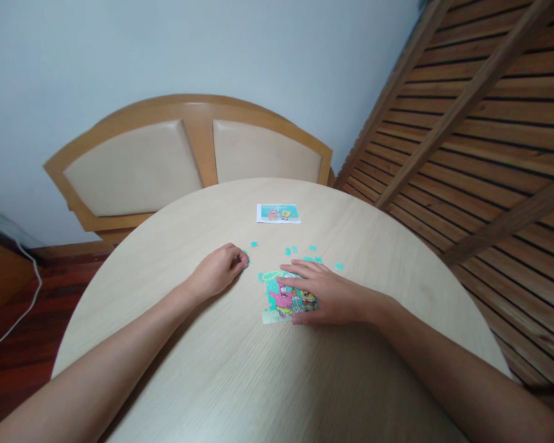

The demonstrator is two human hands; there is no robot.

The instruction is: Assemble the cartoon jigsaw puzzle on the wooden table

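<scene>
A partly joined cartoon jigsaw puzzle (277,301) lies on the round pale wooden table (240,369). My right hand (325,294) lies flat on its right part with fingers stretched out to the left. My left hand (219,269) rests on the table left of the puzzle, its fingers curled and pinched on a small teal puzzle piece (245,254). Several loose teal pieces (305,251) lie scattered just beyond the puzzle.
A small reference picture (278,213) of the puzzle lies farther back on the table. A wooden bench with two padded back panels (189,160) stands behind the table. A slatted wooden wall (489,123) runs along the right. A white cable (28,289) hangs at the left.
</scene>
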